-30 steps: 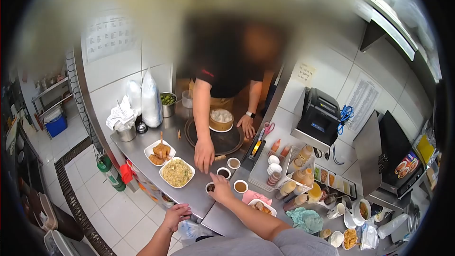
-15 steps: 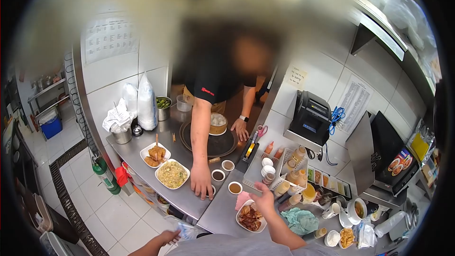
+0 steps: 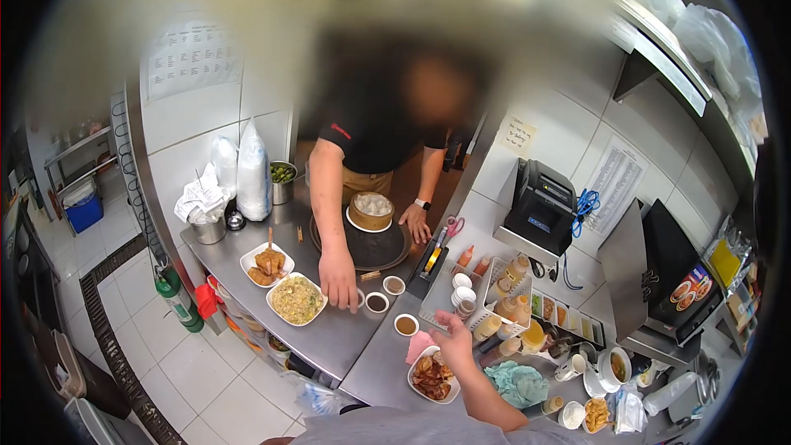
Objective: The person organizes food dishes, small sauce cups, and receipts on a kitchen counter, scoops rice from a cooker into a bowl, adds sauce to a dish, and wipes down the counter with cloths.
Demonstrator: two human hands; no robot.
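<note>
My right hand point(image 3: 453, 338) is raised above the steel counter beside a white dish of browned meat pieces point(image 3: 432, 375). Its fingers are apart and nothing shows in them. A pink paper point(image 3: 418, 347) lies next to that dish, and a cup of brown sauce point(image 3: 406, 325) stands just beyond it. Out of view is my left hand. Across the counter, a co-worker's hand point(image 3: 338, 278) has its fingers at a small sauce cup point(image 3: 360, 300), beside a dish of fried rice point(image 3: 296, 300). Two more sauce cups stand near it.
A bamboo steamer point(image 3: 371, 213) with white contents rests on a round dark tray point(image 3: 387, 251). Fried pieces fill another white dish point(image 3: 265, 267). At right are a white basket of sauce bottles point(image 3: 503, 292), a crumpled green cloth point(image 3: 519, 383) and a black printer point(image 3: 540, 202).
The co-worker's hand has moved back, away from me, with the small sauce cup. My left hand has dropped out of view. My right hand stays near the meat dish.
</note>
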